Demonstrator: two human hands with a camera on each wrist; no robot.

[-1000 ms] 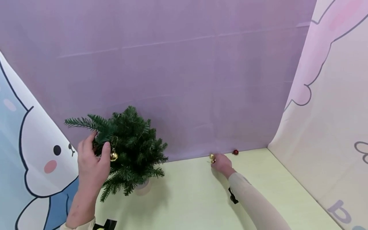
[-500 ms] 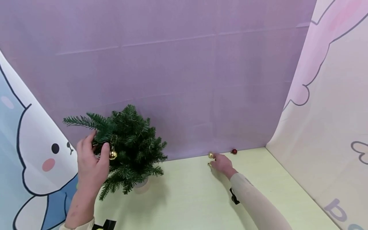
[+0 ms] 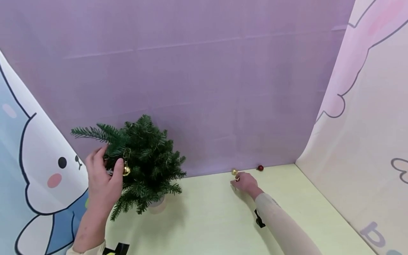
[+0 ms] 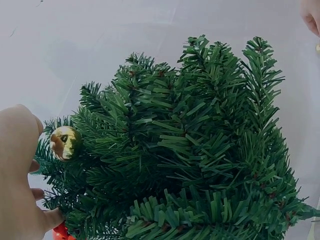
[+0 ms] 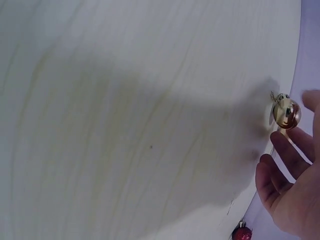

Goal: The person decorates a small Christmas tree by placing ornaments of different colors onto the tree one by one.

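A small artificial Christmas tree (image 3: pixel 149 159) stands at the left in a pale pot (image 3: pixel 157 204). My left hand (image 3: pixel 103 180) is at the tree's left side, its thumb apart from the fingers and its fingertips among the needles. Close to that thumb a shiny gold bauble (image 4: pixel 66 143) hangs on the branches. At the back of the table my right hand (image 3: pixel 245 182) pinches a gold bauble (image 5: pixel 286 112) between thumb and forefinger; in the head view the fingers mostly hide it. Another gold bauble (image 3: pixel 234 171) lies just behind that hand, by the backdrop.
A dark red bauble (image 3: pixel 260 168) lies at the back edge, right of my right hand. In the left wrist view a red object (image 4: pixel 62 233) shows partly below my fingers. A purple backdrop (image 3: pixel 204 88) rises behind the pale table (image 3: pixel 210 219); printed panels flank it.
My right fingers have shifted slightly toward me, so the two gold baubles at the back show farther apart. The left hand and the tree have hardly moved.
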